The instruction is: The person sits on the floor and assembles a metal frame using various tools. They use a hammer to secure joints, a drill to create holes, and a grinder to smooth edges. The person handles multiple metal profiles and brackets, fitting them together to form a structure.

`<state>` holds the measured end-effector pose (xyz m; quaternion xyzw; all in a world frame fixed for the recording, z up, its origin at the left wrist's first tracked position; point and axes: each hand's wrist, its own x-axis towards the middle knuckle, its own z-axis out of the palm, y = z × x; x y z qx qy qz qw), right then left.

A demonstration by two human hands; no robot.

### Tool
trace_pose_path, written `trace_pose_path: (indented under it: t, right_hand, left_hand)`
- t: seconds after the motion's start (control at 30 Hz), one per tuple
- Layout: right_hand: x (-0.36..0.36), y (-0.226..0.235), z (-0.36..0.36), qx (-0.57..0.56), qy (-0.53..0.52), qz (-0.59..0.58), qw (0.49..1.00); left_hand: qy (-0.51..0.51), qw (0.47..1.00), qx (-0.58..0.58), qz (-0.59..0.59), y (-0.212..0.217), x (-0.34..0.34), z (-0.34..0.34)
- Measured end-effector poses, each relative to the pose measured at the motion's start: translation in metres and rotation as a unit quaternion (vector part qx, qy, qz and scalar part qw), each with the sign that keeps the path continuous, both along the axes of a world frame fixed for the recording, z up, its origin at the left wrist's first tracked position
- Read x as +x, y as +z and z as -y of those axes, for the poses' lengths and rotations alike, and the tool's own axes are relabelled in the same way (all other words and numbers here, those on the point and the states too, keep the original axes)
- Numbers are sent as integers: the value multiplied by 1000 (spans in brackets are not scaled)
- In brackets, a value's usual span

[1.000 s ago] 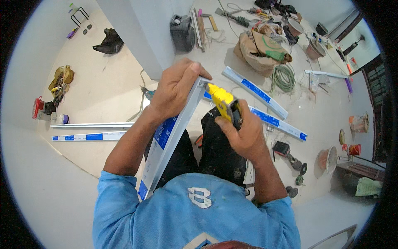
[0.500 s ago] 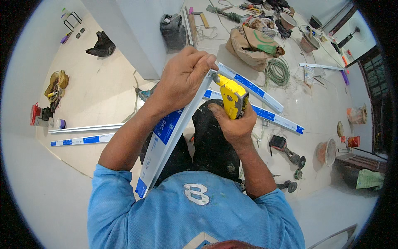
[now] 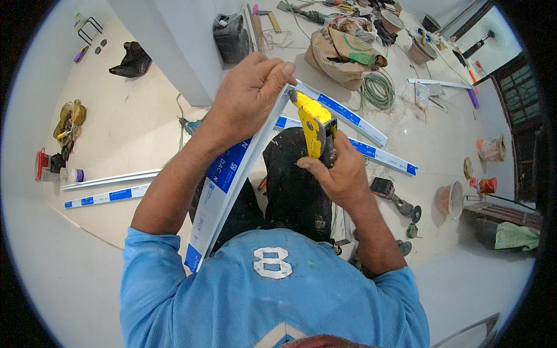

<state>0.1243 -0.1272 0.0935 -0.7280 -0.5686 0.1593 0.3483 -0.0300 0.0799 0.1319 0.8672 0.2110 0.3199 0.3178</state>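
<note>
My left hand (image 3: 249, 95) is closed around the upper end of a long white metal profile (image 3: 229, 168) covered in blue-and-white film. The profile slants down toward my lap, its lower end by my shirt. My right hand (image 3: 343, 174) grips a yellow hand tool (image 3: 314, 123) with dark grey parts; its exact kind is unclear. The dark tip of that tool touches or nearly touches the profile's upper end, beside my left thumb. Right-hand fingers are partly hidden behind the tool. Beyond my knees, two more film-covered profiles lie on the floor, one (image 3: 348, 116) farther off and one (image 3: 386, 158) nearer.
To the left lie two more profiles (image 3: 110, 196). An angle grinder (image 3: 397, 197) rests at right, near a pinkish bucket (image 3: 450, 200). Ahead are a brown sack (image 3: 342, 58), a coiled green hose (image 3: 377, 91) and a black bucket (image 3: 231, 39) beside the wall corner (image 3: 185, 52).
The yellow tool has turned more upright, and my right hand sits slightly lower on it, its thumb shifted down. The whole scene has shifted a little left and up in view.
</note>
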Motion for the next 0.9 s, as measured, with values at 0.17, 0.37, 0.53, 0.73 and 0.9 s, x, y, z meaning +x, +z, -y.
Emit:
trace_pose_path:
  t: [0.17, 0.37, 0.53, 0.73, 0.9]
  right_hand:
    - [28, 58, 10, -250, 95, -128, 955]
    - [32, 49, 11, -256, 64, -293, 919]
    - [21, 63, 8, -202, 99, -333, 916]
    - [14, 44, -7, -182, 87, -182, 962]
    - [2, 3, -16, -9, 73, 67, 995]
  left_hand:
    - [-6, 1000, 19, -18, -16, -8, 1]
    - [-12, 1000, -4, -26, -28, -14, 4]
    - [-26, 999, 14, 16, -11, -16, -3]
    - [11, 1000, 10, -21, -6, -22, -11]
    - [7, 1000, 4, -2, -13, -26, -16]
